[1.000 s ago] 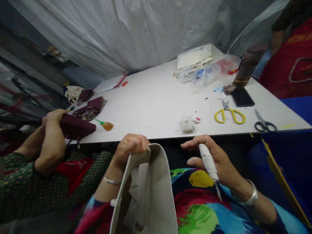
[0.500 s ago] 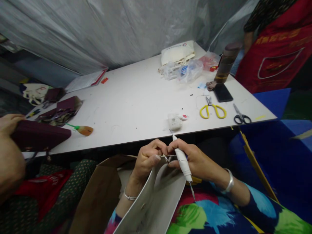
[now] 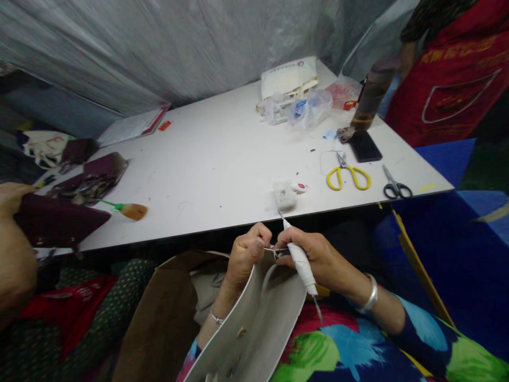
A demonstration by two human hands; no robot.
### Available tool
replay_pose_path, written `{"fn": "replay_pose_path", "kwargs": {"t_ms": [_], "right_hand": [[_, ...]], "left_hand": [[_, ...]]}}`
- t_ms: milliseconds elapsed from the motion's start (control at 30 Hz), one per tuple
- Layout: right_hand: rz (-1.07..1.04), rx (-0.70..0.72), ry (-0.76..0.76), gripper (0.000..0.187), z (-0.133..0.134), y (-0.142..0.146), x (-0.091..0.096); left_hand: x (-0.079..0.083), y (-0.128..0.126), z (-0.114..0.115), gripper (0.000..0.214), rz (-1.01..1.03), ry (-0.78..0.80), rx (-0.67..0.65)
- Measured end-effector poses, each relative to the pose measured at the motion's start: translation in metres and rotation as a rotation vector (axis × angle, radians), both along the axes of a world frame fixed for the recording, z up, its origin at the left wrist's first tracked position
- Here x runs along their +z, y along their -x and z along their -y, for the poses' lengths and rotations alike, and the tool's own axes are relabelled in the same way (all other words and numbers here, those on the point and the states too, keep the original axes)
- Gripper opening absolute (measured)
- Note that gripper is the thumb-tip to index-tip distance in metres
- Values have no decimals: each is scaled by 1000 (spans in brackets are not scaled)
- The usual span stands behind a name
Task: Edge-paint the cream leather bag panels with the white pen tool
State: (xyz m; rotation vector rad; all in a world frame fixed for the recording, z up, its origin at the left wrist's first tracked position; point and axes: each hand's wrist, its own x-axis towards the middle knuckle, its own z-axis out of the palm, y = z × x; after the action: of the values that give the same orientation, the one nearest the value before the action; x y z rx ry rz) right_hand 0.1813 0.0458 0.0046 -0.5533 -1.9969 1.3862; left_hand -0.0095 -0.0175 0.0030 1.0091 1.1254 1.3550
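Now, from left to right: a co-worker's hand (image 3: 14, 196) rests on a maroon bag (image 3: 59, 220), and a green-nozzled bottle (image 3: 134, 211) lies just beside it on the counter (image 3: 199, 159). Below the counter's near edge stands a cardboard box (image 3: 155, 307). In the lower middle, the left hand (image 3: 249, 252) pinches the top edge of the pale bag (image 3: 258, 313), which gapes open in front of the person's body. The right hand (image 3: 314, 254), a second ago apart from the bag with thumb and fingers parted, now meets the left at the same corner; its grip is closed about the white-wrapped tool (image 3: 301, 262), one metal tip toward the counter, the other toward the lap. Its fingertips also appear to pinch the bag's edge, though overlapping fingers obscure the exact hold. The change suggests a passage from steadying the bag to two-handed work at its corner. Farther right lie yellow-handled scissors (image 3: 342, 163), a phone (image 3: 365, 146) and black-handled scissors (image 3: 392, 184), all untouched.
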Motion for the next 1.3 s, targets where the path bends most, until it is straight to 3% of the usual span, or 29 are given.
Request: {"fn": "replay_pose_path", "kwargs": {"t_ms": [233,400,500,667,867,1133,1300], "right_hand": [[-51,-69,-14,17,5,7,0],[-98,-185,199,17,10,10,-4],[-116,-214,242,17,12,10,-10],[-126,-291,223,16,15,10,-15],[-114,-353,166,15,15,13,-14],[-96,-352,260,18,13,16,-29],[-201,-324,314,23,11,18,-27]], "left_hand": [[0,1,1,58,-5,-5,-6],[7,6,3,33,46,-55,-100],[14,6,6,58,46,103,-154],[29,3,9,43,-188,280,-223],[28,-1,2,34,-386,308,-92],[-8,-9,1,19,-254,407,152],[-6,-7,9,11,-243,273,212]]}}
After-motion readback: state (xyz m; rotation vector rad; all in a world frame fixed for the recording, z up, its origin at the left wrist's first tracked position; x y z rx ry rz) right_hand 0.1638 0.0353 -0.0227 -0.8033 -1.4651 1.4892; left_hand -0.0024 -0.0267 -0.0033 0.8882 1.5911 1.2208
